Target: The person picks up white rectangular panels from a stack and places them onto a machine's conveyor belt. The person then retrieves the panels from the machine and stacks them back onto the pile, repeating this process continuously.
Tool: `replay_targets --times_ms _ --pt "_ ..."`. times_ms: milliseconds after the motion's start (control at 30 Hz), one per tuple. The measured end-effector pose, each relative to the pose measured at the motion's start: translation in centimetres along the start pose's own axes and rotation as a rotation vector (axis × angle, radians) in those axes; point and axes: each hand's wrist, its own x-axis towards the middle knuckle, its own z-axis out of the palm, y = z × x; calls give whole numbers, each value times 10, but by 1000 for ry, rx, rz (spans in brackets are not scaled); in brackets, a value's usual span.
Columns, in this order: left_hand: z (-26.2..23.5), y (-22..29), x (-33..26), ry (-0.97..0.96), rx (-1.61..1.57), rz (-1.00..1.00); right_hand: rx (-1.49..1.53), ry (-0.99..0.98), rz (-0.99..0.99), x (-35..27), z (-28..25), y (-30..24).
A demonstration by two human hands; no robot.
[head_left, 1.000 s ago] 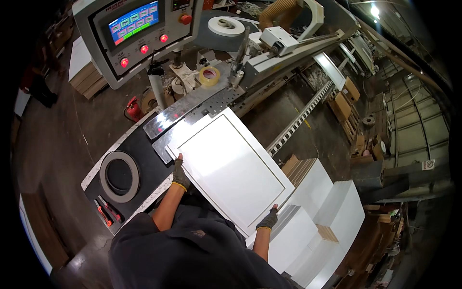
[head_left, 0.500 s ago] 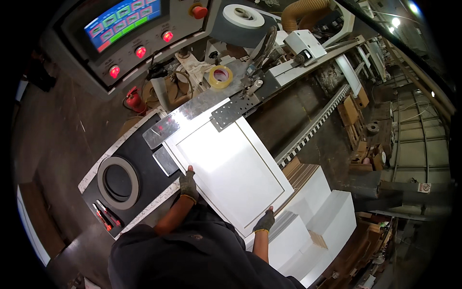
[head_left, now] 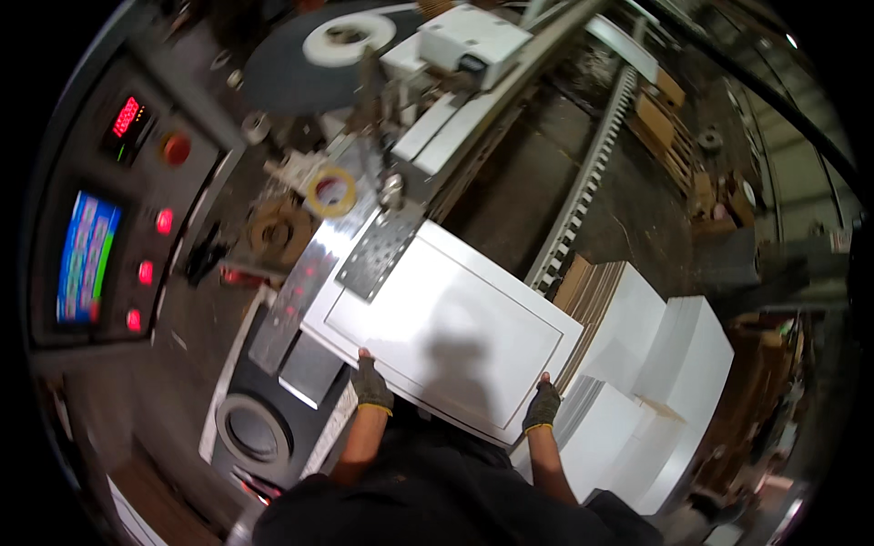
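Observation:
A white cabinet door (head_left: 446, 318) with a grooved rectangular border lies face up in front of me. My left hand (head_left: 370, 384), in a dark fingerless-style glove with a yellow cuff, grips its near edge, thumb on top. My right hand (head_left: 543, 406), gloved alike, holds the right near edge the same way. Both hands' other fingers are hidden beneath the door. At its far left end, the door lies under a perforated metal plate (head_left: 375, 261) and against a shiny metal strip (head_left: 284, 314). A shadow falls across the door's middle.
Stacked white panels (head_left: 678, 364) stand close on the right. A control panel (head_left: 118, 209) with lit red buttons is at left. A tape roll (head_left: 330, 191), a white banding roll (head_left: 349, 40) and a toothed rail (head_left: 587, 173) lie beyond. A grey ring (head_left: 253, 429) sits on the dark table.
My view has turned, so the control panel now appears farther left and lower. Both hands keep their grip on the door, which stays at the metal strip and under the perforated plate.

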Motion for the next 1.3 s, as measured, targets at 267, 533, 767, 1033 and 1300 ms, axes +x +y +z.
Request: replay_targets --times_ms 267,533,767,1033,1300 --pt "97 8 -10 -64 113 70 272 -99 296 63 15 -46" --pt "161 -15 33 -229 175 199 355 -152 -126 138 34 -59" --pt "205 -13 59 -393 265 125 104 -95 -71 153 13 -79" --pt "123 -88 25 -917 795 91 -172 55 -44 18 -65 137" --pt "25 -178 -69 -831 1435 892 -153 331 840 -115 -191 356"
